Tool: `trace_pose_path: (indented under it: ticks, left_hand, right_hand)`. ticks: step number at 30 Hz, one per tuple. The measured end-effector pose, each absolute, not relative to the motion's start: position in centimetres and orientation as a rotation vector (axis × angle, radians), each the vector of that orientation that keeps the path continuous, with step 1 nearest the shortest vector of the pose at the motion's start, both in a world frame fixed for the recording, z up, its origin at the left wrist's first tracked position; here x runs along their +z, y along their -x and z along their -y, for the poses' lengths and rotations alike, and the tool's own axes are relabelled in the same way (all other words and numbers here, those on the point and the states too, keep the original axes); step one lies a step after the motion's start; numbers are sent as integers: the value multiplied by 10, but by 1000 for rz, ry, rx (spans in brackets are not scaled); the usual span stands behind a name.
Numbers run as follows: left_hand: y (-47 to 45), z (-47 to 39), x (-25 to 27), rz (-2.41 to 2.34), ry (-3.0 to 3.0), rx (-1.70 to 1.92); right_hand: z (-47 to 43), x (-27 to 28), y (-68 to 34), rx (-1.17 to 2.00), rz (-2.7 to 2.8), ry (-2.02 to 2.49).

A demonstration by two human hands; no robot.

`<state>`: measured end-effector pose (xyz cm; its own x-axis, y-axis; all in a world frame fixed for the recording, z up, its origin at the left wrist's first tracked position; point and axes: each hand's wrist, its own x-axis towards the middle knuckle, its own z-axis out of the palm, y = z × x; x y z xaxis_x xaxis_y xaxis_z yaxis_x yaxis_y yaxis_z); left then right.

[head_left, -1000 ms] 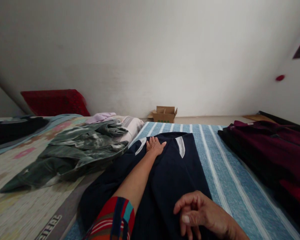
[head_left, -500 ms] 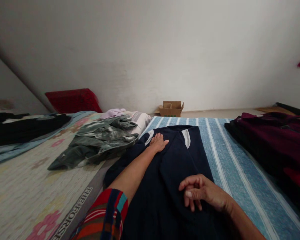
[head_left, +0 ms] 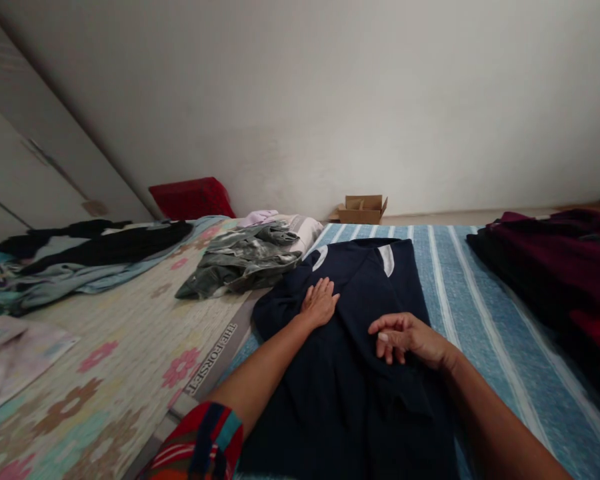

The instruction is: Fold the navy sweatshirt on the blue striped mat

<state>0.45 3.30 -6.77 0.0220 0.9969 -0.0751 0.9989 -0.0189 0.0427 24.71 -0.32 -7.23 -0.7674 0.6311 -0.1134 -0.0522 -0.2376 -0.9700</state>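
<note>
My left hand lies flat and open on the navy garment, spread on the striped blue sheet. Right hand half-curled, holding nothing. Fabric looks soft, light, floppy; grip at folded edges.

Maroon clothes cut off at right edge; navy garment cut off at btm.

A folded garment lay at the centre on a striped sheet. A crumpled garment sat at its ten o'clock, on a flowered mat. A cardboard box stood at twelve, against the wall. A clothes pile lay at two o'clock. A cushion leaned behind the crumpled garment.
</note>
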Motion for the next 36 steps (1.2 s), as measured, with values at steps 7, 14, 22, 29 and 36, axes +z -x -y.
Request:
trace_pose_path:
  ticks: [7,14,22,29,36]
  left_hand:
    - [-9,-16,-66,-2215,-2157,-90]
    - [-11,5,-68,-2242,-2132,-121]
    - [-22,17,-70,-2365,-2022,-87]
    - [-20,26,-64,-2314,-1954,-93]
    - [-20,41,-70,-2302,-2005,-9]
  right_hand:
    - [4,-71,-246,2057,1586,713]
    - [6,-69,-245,2057,1594,708]
    - [7,-71,-244,2025,1618,711]
    - [7,-72,-245,2018,1625,732]
    - [8,-74,-244,2005,1661,767]
